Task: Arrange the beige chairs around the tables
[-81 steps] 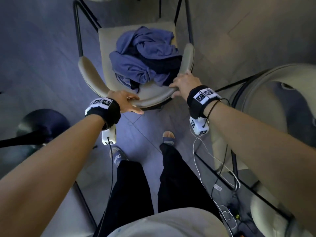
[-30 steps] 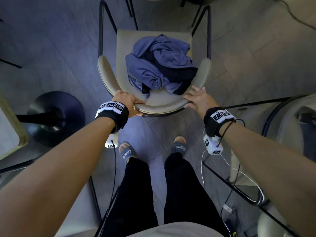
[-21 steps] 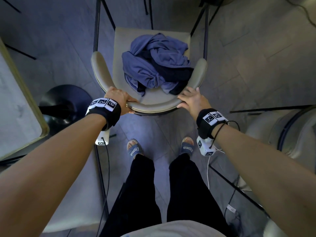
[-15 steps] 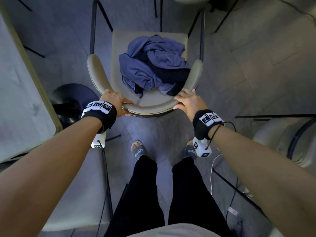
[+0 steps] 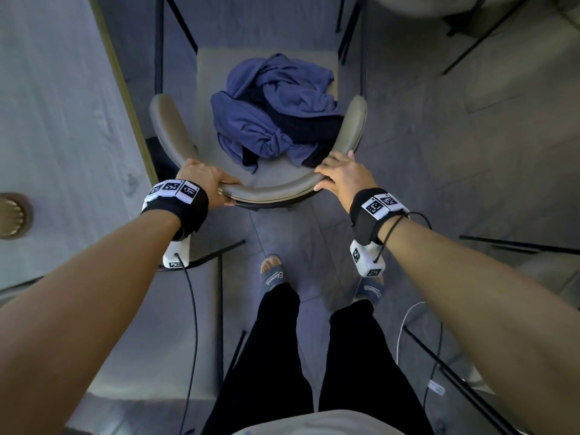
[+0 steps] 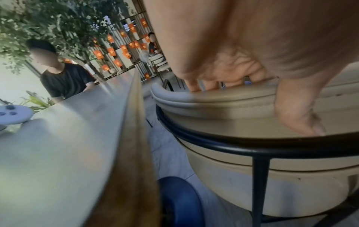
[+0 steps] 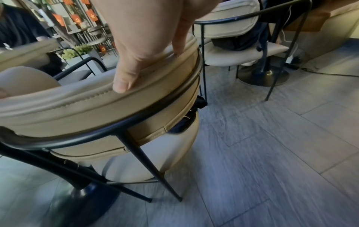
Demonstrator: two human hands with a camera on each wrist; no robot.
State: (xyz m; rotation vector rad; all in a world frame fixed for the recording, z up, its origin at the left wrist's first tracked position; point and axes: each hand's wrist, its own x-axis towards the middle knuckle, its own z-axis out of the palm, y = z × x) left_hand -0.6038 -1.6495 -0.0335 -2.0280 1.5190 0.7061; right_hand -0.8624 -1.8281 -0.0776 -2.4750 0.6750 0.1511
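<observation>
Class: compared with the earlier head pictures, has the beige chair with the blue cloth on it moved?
Yes. The beige curved-back chair now stands right beside the pale gold-edged table, close by its dark round base.

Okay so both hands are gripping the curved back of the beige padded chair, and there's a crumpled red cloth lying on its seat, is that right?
Not quite: the crumpled cloth on the seat is blue, not red, as the head view shows. The rest holds: the left hand and the right hand both grip the curved back of the beige padded chair.
</observation>
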